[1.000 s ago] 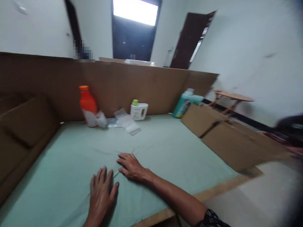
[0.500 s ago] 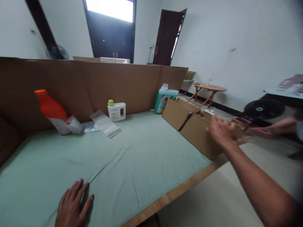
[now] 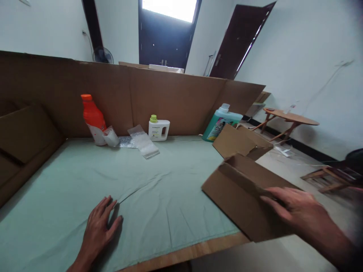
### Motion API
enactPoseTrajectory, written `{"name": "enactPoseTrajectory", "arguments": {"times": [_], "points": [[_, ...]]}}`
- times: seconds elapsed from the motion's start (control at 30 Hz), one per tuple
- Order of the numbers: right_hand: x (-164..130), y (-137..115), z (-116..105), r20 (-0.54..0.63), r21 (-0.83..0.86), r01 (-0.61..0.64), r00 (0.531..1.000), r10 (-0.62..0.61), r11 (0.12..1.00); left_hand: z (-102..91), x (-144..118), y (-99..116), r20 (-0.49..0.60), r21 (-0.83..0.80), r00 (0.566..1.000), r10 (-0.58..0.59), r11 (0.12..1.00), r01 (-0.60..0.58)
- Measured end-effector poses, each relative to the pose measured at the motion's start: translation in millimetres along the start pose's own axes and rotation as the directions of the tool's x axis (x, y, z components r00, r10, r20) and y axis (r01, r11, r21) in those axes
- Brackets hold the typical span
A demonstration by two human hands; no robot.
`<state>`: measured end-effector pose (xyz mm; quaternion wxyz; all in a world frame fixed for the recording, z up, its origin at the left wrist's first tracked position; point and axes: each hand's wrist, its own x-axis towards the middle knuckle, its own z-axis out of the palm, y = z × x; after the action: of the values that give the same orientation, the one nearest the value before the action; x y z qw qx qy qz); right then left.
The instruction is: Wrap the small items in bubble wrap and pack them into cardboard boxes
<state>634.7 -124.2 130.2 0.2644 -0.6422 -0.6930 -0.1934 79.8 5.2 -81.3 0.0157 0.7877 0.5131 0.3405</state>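
My right hand (image 3: 295, 209) grips the top edge of a brown cardboard box (image 3: 238, 196), thumb on the near side and fingers over the rim. That box is tilted at the table's right edge, its lower corner past the wooden border. My left hand (image 3: 99, 224) lies on the pale green cloth (image 3: 141, 211), fingers stretched out, holding nothing. Behind the gripped box stands a second cardboard box (image 3: 238, 141), beside a teal liquid bottle (image 3: 219, 122). Farther left are a white bottle with a green cap (image 3: 159, 130) and a flat clear plastic packet (image 3: 144, 143).
A red bottle (image 3: 94, 121) leans near a roll of white wrap (image 3: 111, 136) at the back left. Tall cardboard panels (image 3: 176, 102) border the back and left. The wooden table edge (image 3: 198, 249) runs along the front. Beyond, a small wooden table (image 3: 292, 115) stands on the floor.
My right hand has drawn the nearer cardboard box toward me, opening a gap from the second box. The view has swung left; my left hand still rests on the cloth.
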Motion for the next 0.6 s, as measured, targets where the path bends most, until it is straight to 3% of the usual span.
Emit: {"name": "enactPoseTrajectory", "arguments": {"times": [0.1,0.2,0.27,0.37,0.47,0.53,0.6], "points": [[29,-86,20,0.048,-0.027,0.238,0.971,-0.236,0.971,-2.3,6,21,-0.046,-0.090,0.999,0.001,0.996,-0.005],[59,-157,36,0.172,0.116,0.303,0.932,-0.319,0.946,-7.0,14,47,-0.011,-0.219,1.000,0.011,0.976,-0.013],[69,-185,38,0.182,0.194,0.324,0.916,-0.358,0.926,-10.9,18,60,0.051,-0.303,0.998,-0.030,0.952,0.044],[63,-187,29,0.047,0.246,0.294,0.948,-0.314,0.924,-15.1,23,67,0.160,-0.393,0.978,-0.136,0.900,0.190],[40,-159,28,-0.033,0.253,0.038,0.999,-0.031,0.967,-13.3,25,64,0.220,-0.456,0.954,-0.203,0.844,0.284],[22,-141,42,0.055,0.286,-0.187,0.982,0.179,0.940,-8.4,27,62,0.243,-0.477,0.944,-0.224,0.819,0.317],[6,-134,67,0.237,0.342,-0.362,0.926,0.293,0.867,-2.2,29,62,0.263,-0.488,0.938,-0.223,0.808,0.329]]}}
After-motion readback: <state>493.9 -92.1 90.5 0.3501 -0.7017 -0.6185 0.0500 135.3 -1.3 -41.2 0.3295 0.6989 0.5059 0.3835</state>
